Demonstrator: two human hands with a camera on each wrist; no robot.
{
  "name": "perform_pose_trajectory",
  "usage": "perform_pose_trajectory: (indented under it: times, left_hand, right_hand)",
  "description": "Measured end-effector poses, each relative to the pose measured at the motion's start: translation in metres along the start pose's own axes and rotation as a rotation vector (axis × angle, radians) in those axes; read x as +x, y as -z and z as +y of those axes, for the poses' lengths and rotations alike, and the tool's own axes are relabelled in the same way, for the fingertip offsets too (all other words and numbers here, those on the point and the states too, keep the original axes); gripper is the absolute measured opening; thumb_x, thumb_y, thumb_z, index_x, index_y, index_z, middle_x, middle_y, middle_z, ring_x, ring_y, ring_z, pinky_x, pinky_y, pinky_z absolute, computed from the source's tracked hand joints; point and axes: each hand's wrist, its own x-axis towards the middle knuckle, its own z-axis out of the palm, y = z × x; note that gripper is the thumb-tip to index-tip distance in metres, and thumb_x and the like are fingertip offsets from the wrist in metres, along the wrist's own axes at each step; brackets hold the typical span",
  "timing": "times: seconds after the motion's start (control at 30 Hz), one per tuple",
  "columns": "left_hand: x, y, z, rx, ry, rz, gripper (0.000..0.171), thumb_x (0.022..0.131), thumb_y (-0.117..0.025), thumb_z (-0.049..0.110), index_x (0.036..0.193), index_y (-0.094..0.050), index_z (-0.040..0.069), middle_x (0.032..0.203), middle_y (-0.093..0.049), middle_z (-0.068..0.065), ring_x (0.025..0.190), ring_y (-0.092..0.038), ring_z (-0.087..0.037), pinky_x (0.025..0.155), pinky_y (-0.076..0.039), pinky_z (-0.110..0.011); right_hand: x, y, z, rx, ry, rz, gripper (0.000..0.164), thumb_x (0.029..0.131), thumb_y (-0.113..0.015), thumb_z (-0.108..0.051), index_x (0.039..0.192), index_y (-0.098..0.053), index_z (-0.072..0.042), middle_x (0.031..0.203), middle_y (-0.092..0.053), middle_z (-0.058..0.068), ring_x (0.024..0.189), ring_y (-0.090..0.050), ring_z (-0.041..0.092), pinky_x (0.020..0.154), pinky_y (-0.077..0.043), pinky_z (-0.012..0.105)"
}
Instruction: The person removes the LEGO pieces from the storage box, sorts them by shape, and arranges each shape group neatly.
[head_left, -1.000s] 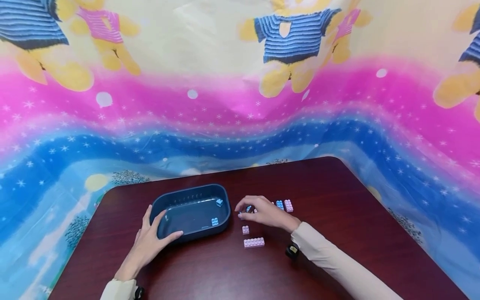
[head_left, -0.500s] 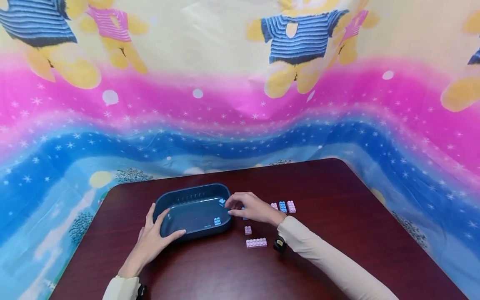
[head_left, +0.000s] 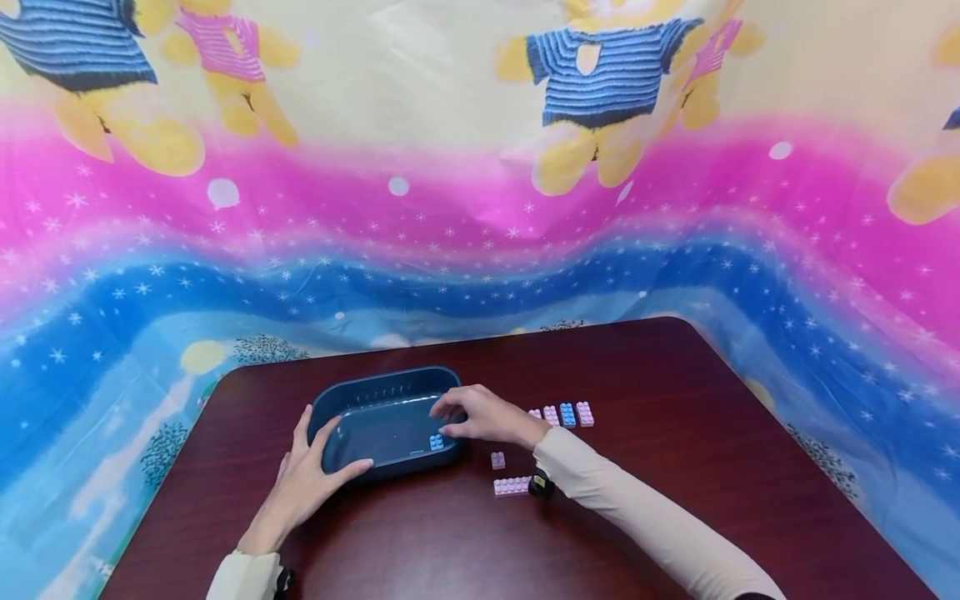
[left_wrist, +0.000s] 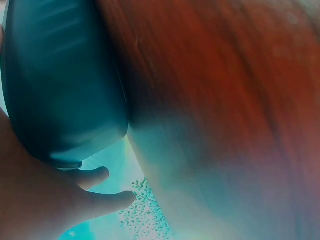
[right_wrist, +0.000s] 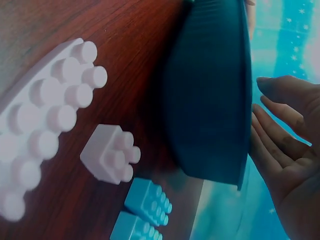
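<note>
A dark blue-green rectangular tray (head_left: 375, 425) sits on the table. My left hand (head_left: 300, 479) grips its left end, thumb on the front rim and fingers spread round the side; the left wrist view has the tray wall (left_wrist: 65, 85) beside the hand (left_wrist: 45, 200). My right hand (head_left: 487, 417) reaches over the right rim, fingers bent and thumb apart. No brick shows between thumb and fingers in the right wrist view, where the hand (right_wrist: 295, 145) is beyond the tray wall (right_wrist: 210, 95). A light-blue toy brick (head_left: 436, 442) lies in the tray under the right thumb.
Right of the tray lie a small pink brick (head_left: 498, 460) and a long pink brick (head_left: 512, 486). Behind the right wrist is a row with a blue brick (head_left: 567, 415) and several pink ones (head_left: 585, 413). Two more blue bricks (right_wrist: 147, 200) appear in the right wrist view.
My right hand has moved left from beside the tray, where it pinched something small and blue, to over its right end. It now covers the tray's farther blue brick. The left hand keeps its hold.
</note>
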Motion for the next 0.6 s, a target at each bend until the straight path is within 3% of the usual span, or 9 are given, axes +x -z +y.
perform_pose_trajectory:
  times: [0.23,0.47,0.6]
  left_hand:
    - [0.000,0.000,0.001,-0.001,0.003,-0.003,0.103,0.091,-0.075,0.064,0.167,-0.029,0.011,0.174,0.017,-0.022,0.153,-0.012,-0.061,0.115,-0.005,-0.083]
    - [0.001,0.000,0.000,-0.003,0.004,-0.001,0.105,0.090,-0.075,0.065,0.167,-0.029,0.011,0.174,0.016,-0.022,0.153,-0.011,-0.061,0.115,-0.005,-0.083]
    - [0.001,0.000,-0.001,-0.002,0.004,0.003,0.105,0.089,-0.075,0.066,0.167,-0.029,0.012,0.174,0.015,-0.022,0.153,-0.011,-0.060,0.115,-0.004,-0.083]
  right_hand:
    - [0.014,-0.009,0.001,-0.024,-0.036,-0.068,0.033,0.096,-0.078,-0.004,0.126,-0.072,0.007,0.122,-0.073,0.020,0.107,-0.074,0.031,0.094,-0.060,0.032]
    - [0.030,-0.014,-0.001,-0.077,-0.127,-0.174,0.031,0.094,-0.081,-0.006,0.123,-0.075,0.004,0.113,-0.077,0.015,0.094,-0.073,0.012,0.085,-0.057,0.018]
    - [0.034,-0.015,-0.002,-0.121,-0.156,-0.203,0.029,0.093,-0.082,-0.006,0.120,-0.076,0.002,0.107,-0.078,0.012,0.091,-0.072,0.008,0.082,-0.056,0.015]
